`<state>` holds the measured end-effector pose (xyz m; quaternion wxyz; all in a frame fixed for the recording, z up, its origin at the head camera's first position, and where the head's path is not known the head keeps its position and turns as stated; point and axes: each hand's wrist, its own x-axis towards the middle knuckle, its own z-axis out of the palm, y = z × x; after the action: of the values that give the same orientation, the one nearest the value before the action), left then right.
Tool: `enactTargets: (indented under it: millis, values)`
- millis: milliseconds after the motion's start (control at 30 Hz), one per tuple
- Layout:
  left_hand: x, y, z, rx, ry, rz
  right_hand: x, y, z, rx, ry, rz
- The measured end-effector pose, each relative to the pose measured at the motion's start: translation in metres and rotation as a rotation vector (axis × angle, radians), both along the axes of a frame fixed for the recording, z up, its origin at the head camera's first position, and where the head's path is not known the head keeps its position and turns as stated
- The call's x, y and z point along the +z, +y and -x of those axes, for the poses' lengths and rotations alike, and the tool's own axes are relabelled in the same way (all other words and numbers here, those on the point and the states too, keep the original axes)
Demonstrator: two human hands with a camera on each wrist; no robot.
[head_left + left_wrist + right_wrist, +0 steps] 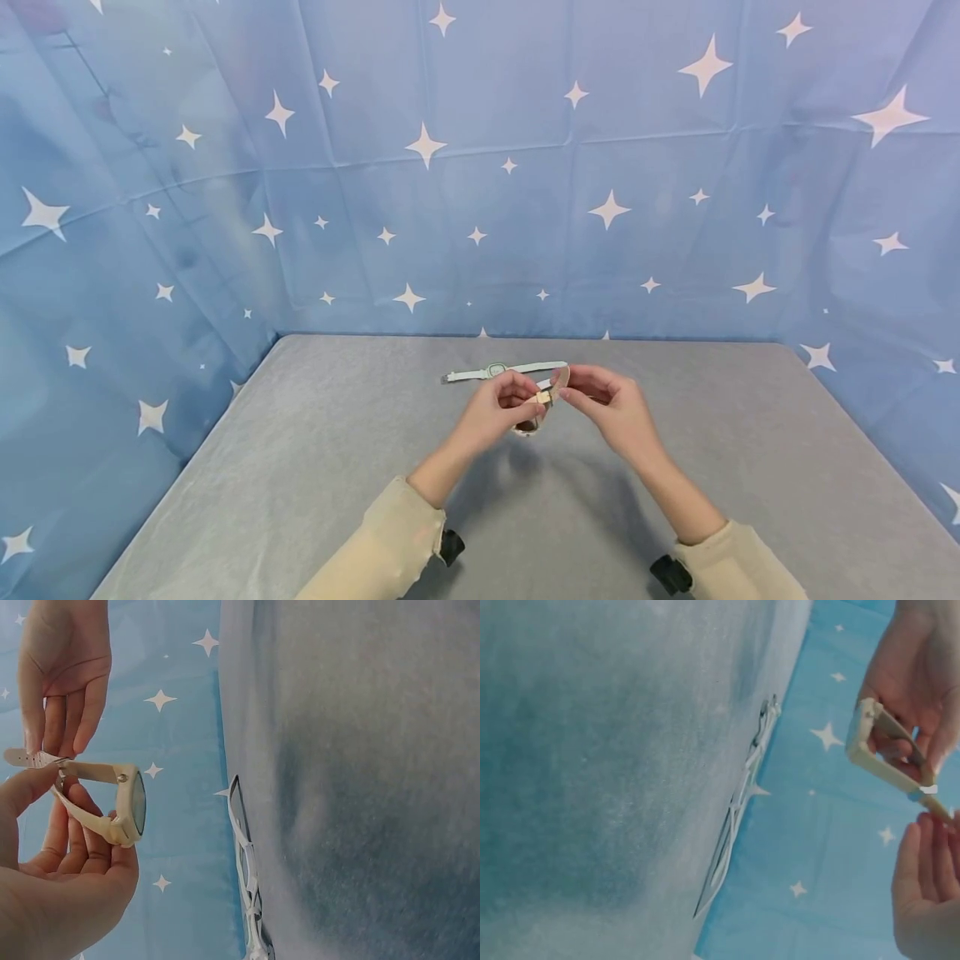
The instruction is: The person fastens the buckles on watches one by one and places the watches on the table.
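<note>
A cream wristwatch (527, 428) is held up between both hands above the table, its strap closed into a loop. My left hand (491, 410) pinches the strap near the buckle between thumb and fingers; in the left wrist view its fingers also lie under the loop, below the watch case (132, 806). With thumb and fingertips my right hand (611, 410) pinches the strap's free end (22, 757), which sticks out past the buckle. In the right wrist view the right fingertips (928, 825) partly cover that end.
Behind the hands, a pale mint watch (497, 371) lies stretched out on the grey cloth-covered table (300, 467). A blue curtain (510, 208) with white stars stands along the back and sides.
</note>
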<state>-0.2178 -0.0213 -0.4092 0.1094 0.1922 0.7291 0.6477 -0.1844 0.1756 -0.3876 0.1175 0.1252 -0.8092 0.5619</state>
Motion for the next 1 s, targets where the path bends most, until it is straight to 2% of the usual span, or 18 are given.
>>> enactTargets:
  millis: [233,467,733,1000]
  values:
    - [0.002,-0.002,-0.001,-0.045,-0.020,-0.004,-0.002,0.001,0.001,0.037,0.121,0.056]
    - [0.004,-0.002,-0.001,-0.090,-0.072,-0.053,0.000,-0.003,-0.002,0.018,0.207,0.006]
    - [0.008,-0.003,-0.002,-0.068,-0.097,-0.091,0.001,-0.001,-0.003,0.020,0.278,-0.019]
    - [0.011,-0.004,-0.003,-0.043,-0.093,-0.093,0.002,0.005,-0.004,0.043,0.281,-0.108]
